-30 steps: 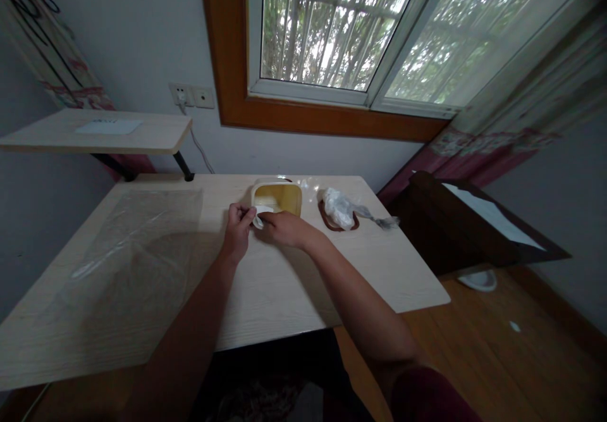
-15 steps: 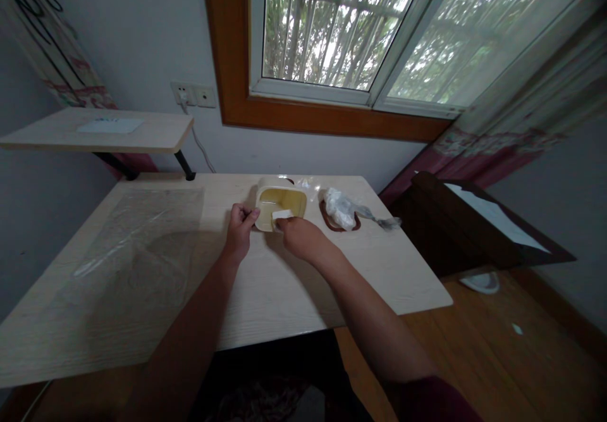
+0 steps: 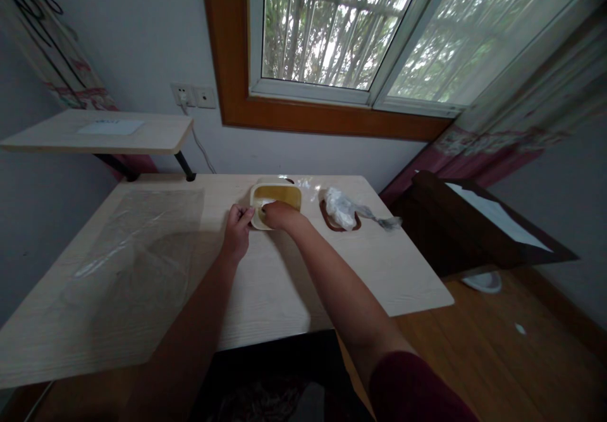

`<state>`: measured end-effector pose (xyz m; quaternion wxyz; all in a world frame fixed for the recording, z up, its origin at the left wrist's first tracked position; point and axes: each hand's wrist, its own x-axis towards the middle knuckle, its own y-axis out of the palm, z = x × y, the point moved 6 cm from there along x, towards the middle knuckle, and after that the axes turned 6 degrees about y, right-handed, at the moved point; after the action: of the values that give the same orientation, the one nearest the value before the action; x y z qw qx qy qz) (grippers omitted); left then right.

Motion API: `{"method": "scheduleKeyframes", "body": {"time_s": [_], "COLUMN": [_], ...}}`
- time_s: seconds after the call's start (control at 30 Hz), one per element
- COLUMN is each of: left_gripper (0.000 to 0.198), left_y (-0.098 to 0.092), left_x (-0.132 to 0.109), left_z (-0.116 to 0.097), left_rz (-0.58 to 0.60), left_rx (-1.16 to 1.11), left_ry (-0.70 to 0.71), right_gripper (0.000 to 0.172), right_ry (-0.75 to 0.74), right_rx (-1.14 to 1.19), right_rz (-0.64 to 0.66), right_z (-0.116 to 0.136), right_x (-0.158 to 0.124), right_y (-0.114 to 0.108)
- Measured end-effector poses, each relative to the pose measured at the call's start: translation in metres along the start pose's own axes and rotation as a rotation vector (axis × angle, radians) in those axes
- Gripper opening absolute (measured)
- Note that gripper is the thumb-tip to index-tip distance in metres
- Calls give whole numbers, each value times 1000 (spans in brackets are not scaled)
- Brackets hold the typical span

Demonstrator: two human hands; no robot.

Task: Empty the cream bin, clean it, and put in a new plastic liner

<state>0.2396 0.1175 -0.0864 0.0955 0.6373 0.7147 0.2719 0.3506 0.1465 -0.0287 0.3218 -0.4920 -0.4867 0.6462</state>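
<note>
A pale yellow, rounded rectangular container stands near the back of the table, its open top facing me. My left hand pinches its left rim between thumb and fingers. Inside the container, at its left part, my right hand holds a small white pad against the inner surface. Most of the pad is hidden by my fingers, so I cannot tell if it is a sponge or folded tissue. To the right lies a crumpled clear plastic bag, partly over a brown rounded rim or lid.
A flat clear plastic sheet covers part of the table's left side. At the back left is a raised shelf on black legs. A dark cabinet with paper on it stands right of the table.
My right hand has moved left inside the container with the white pad. The container has shifted slightly left, while my left hand keeps its hold on the rim.
</note>
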Motion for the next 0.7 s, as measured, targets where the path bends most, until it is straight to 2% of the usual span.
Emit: {"method": "scheduleKeyframes", "body": {"time_s": [0.17,0.33,0.57,0.7], "left_gripper": [42,41,40,38], "left_y": [0,0,7,6], "left_x": [0,0,-4,-5], "left_z": [0,1,1,3], "left_rz": [-18,-14,9,8], "left_rx": [-30,-30,-44,-23], "left_ry": [-27,-35,-49,-35], "right_gripper": [42,45,41,38], "right_ry": [19,-14,-73,-108], "right_rx": [29,55,57,44], "right_rz": [-8,-27,-32,-43], "right_z": [-2,-1,2,6], "right_x": [14,16,8,-9], "right_y": [5,9,3,-1]}}
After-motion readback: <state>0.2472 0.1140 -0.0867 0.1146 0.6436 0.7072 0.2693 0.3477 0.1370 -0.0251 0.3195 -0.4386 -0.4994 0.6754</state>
